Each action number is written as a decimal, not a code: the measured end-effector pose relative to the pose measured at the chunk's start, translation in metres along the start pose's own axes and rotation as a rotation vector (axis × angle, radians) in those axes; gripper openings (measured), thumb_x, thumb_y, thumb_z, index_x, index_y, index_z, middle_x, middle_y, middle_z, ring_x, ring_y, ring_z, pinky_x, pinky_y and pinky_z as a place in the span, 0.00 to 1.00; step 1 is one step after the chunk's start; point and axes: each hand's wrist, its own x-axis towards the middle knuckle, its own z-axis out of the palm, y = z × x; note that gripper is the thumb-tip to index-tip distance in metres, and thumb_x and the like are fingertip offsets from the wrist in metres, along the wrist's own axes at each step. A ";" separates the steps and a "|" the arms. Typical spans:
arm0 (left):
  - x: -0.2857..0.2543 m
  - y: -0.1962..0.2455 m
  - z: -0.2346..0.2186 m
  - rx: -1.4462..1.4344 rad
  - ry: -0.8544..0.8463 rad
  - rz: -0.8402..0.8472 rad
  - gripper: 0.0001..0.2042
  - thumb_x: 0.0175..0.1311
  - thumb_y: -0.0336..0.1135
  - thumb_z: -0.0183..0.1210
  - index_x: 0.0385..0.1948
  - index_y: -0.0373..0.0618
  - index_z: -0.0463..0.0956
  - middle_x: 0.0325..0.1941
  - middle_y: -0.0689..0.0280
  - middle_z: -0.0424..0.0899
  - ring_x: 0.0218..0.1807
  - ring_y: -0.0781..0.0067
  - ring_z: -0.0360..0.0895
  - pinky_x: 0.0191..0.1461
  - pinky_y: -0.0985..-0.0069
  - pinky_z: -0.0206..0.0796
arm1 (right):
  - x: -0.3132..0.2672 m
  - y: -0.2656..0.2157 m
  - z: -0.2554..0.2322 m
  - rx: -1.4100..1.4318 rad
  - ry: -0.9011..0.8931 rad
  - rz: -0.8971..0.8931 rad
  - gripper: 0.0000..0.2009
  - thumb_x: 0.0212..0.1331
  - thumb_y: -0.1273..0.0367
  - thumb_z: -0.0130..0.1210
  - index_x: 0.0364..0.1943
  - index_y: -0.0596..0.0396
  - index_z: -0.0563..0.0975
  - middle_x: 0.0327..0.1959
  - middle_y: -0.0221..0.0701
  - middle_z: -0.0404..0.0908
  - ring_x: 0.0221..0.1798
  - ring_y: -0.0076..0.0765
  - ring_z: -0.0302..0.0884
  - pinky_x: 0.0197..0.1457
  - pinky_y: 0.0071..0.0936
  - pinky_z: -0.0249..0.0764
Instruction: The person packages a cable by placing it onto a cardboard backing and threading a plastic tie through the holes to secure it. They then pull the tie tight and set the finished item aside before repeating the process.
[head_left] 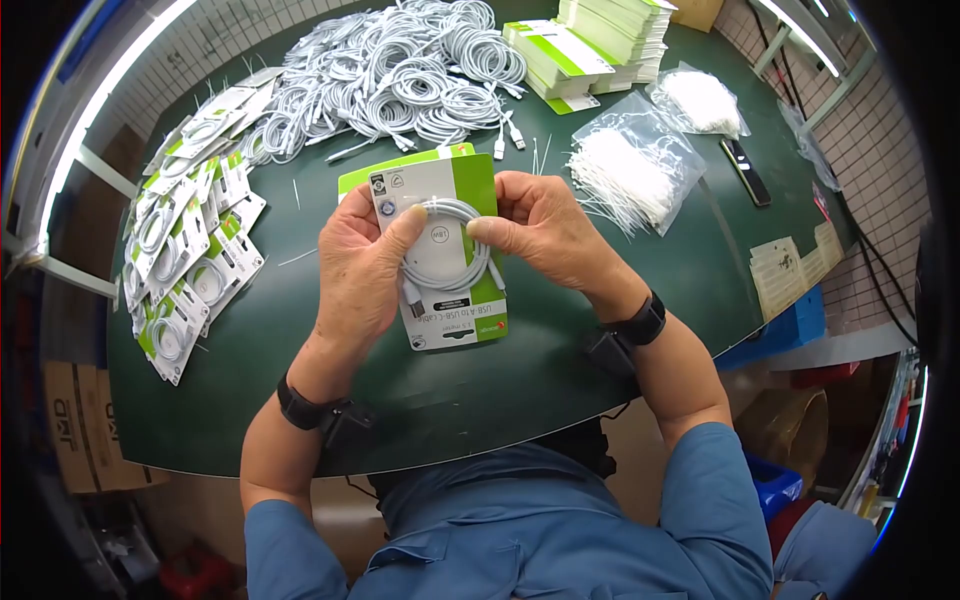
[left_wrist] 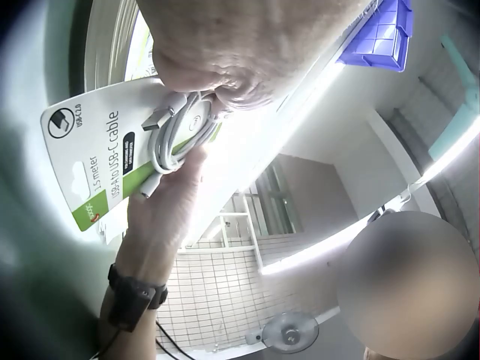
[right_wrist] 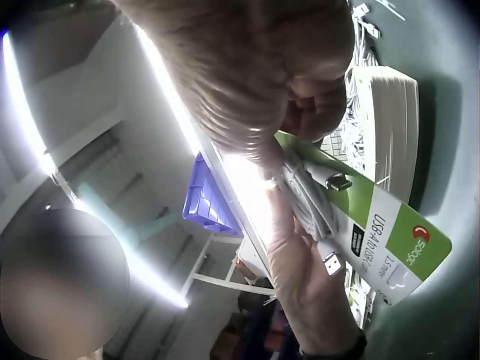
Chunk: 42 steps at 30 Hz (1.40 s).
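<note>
A white and green packaging card faces up between both hands, printed "USB-A to USB-C cable". On its front lies a coiled white USB cable, its metal USB-A plug visible in the left wrist view. My left hand grips the card's left edge, thumb over the coil and fingers behind. From the other side my right hand pinches card and coil, its thumb on the cable and its fingers curled at the card's right edge. Under the card's far end, another green card lies on the table.
Carded cables are piled at the left. Behind the hands is a heap of coiled white cables, with stacked cards beside it. Bags of white zip ties, a phone and paper slips lie rightward on the green table.
</note>
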 end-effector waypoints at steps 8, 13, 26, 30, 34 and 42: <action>0.001 0.013 0.004 0.152 -0.070 -0.007 0.22 0.74 0.25 0.64 0.66 0.30 0.69 0.56 0.56 0.87 0.54 0.72 0.87 0.60 0.73 0.81 | 0.002 0.003 -0.005 0.013 0.073 -0.052 0.17 0.73 0.69 0.65 0.58 0.66 0.80 0.51 0.32 0.87 0.52 0.22 0.84 0.59 0.25 0.82; -0.004 0.012 0.006 0.333 -0.074 0.104 0.26 0.76 0.25 0.62 0.71 0.28 0.65 0.57 0.55 0.87 0.55 0.72 0.86 0.61 0.75 0.79 | 0.000 0.002 0.001 0.059 0.042 -0.069 0.18 0.73 0.70 0.65 0.61 0.67 0.78 0.51 0.32 0.87 0.52 0.22 0.84 0.59 0.24 0.82; 0.002 0.002 -0.002 0.395 -0.052 0.117 0.22 0.71 0.26 0.66 0.64 0.34 0.74 0.51 0.59 0.89 0.49 0.75 0.87 0.53 0.75 0.81 | -0.001 0.005 0.004 -0.055 0.116 -0.135 0.15 0.71 0.77 0.61 0.59 0.65 0.78 0.50 0.33 0.87 0.51 0.24 0.85 0.57 0.25 0.81; -0.007 0.032 0.001 0.698 -0.083 -0.006 0.25 0.67 0.29 0.71 0.64 0.35 0.73 0.50 0.60 0.88 0.46 0.76 0.86 0.51 0.75 0.81 | -0.004 0.002 0.003 -0.011 0.156 -0.192 0.14 0.72 0.77 0.60 0.59 0.63 0.78 0.49 0.32 0.87 0.49 0.22 0.84 0.56 0.25 0.81; -0.020 0.045 -0.001 0.671 -0.139 -0.067 0.24 0.68 0.29 0.71 0.63 0.35 0.75 0.49 0.62 0.88 0.44 0.77 0.85 0.50 0.75 0.80 | -0.006 0.004 -0.007 -0.007 0.189 -0.222 0.15 0.73 0.74 0.60 0.60 0.61 0.77 0.48 0.28 0.87 0.44 0.18 0.81 0.48 0.20 0.77; -0.051 0.009 -0.019 0.409 -0.299 -0.150 0.15 0.73 0.28 0.66 0.58 0.34 0.79 0.49 0.65 0.89 0.42 0.81 0.84 0.47 0.76 0.80 | -0.006 0.011 -0.008 -0.016 0.127 -0.216 0.16 0.74 0.69 0.61 0.61 0.60 0.77 0.46 0.27 0.87 0.40 0.15 0.79 0.41 0.17 0.74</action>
